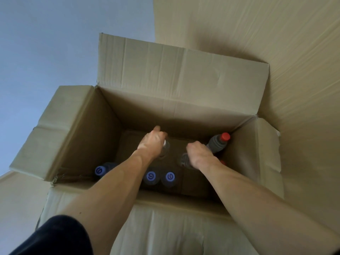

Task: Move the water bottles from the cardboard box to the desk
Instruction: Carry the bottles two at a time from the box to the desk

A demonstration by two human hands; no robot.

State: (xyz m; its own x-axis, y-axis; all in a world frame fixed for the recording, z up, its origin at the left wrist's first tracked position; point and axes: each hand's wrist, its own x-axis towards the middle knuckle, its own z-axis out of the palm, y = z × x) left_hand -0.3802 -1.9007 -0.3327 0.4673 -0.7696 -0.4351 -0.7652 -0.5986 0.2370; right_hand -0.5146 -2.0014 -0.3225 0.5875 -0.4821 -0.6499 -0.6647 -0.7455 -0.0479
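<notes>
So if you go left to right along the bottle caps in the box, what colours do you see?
Purple cap → purple cap → purple cap → red cap, on the bottle tilted in the far right corner. Both hands cover other bottles, so those are left out.

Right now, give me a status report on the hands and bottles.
Left hand gripping a white-capped bottle. Right hand on a clear bottle. Both inside the cardboard box. Nothing obstructing.

Inside the cardboard box [103, 126], 3 bottles [151, 177] stand along the near wall and 1 bottle [219, 142] leans in the far right corner. Both hands reach between them, left hand [153, 142] left of right hand [199, 153].
</notes>
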